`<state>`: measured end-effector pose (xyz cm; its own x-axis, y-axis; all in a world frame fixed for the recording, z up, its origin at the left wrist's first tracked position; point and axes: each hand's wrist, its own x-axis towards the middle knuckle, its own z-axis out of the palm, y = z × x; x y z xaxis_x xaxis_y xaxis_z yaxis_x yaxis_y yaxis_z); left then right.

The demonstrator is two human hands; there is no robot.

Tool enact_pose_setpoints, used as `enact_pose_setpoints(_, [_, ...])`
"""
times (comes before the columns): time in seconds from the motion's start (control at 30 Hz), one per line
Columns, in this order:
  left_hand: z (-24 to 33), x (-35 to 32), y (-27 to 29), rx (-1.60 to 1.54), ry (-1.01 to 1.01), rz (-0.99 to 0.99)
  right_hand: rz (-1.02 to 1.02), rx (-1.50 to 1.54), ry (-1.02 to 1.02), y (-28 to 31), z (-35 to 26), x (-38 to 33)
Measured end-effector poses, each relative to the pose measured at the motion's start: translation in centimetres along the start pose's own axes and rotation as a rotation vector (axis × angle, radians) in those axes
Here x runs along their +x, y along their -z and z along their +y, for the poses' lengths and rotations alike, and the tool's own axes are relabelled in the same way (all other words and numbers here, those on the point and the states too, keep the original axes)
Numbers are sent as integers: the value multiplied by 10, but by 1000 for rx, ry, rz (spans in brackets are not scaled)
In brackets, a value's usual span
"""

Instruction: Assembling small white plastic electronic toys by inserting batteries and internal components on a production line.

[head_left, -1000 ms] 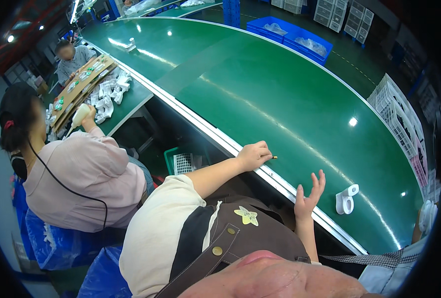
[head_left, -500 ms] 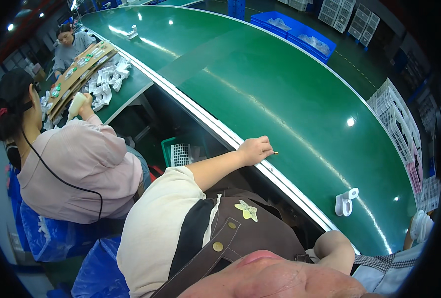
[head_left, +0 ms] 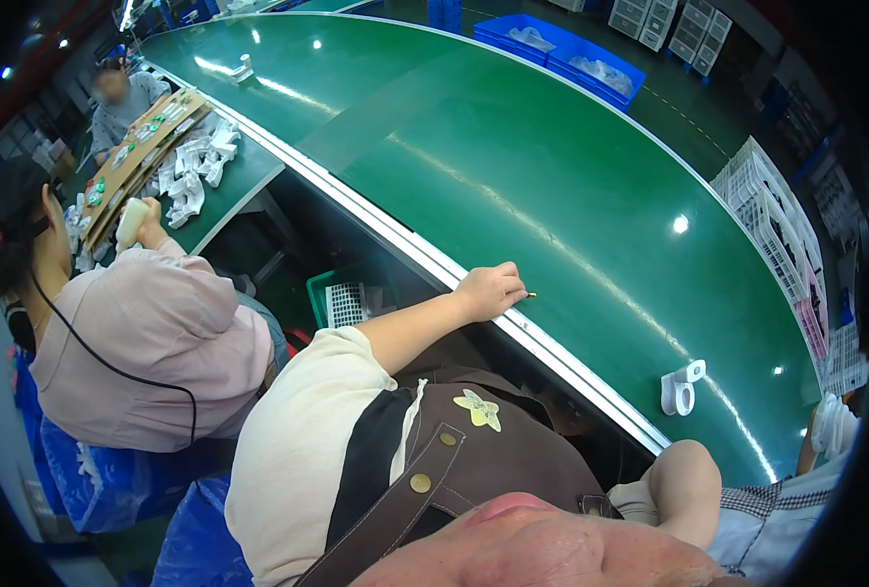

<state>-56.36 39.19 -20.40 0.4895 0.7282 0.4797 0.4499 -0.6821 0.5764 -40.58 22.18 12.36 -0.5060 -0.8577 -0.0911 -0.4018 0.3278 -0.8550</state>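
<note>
Brass-coloured slim piece [head_left: 531,294], only its tip showing, pokes out from the person's left hand [head_left: 490,292] in the head view. That hand's fingers are closed together on it, covering the rest, so its full shape cannot be made out. It is at the near edge of a long, glossy green bench [head_left: 571,186] with a white rail [head_left: 395,235]; whether it touches the surface is unclear. The right hand is out of sight, only a bent elbow [head_left: 687,474] showing, so its state cannot be told. Well apart, to the right, sits a white toilet-shaped piece [head_left: 684,380]. At left, a pink-shirted co-worker [head_left: 146,342] is seen from behind.
</note>
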Motion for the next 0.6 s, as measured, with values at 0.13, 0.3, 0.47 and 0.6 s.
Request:
enact_pose_setpoints(0.13, [0,-1,0,12,-12,0,158,-86,40,-17,-5,-3])
enact_pose_setpoints(0.3, [5,0,4,24,-4,-13,365,-200,89,-44,-11,-11])
enact_pose_setpoints(0.47, [5,1,4,39,-8,-22,575,-322,126,-72,-20,-14])
enact_pose_setpoints(0.6, [3,0,2,48,-10,-23,737,-423,154,-94,-29,-12])
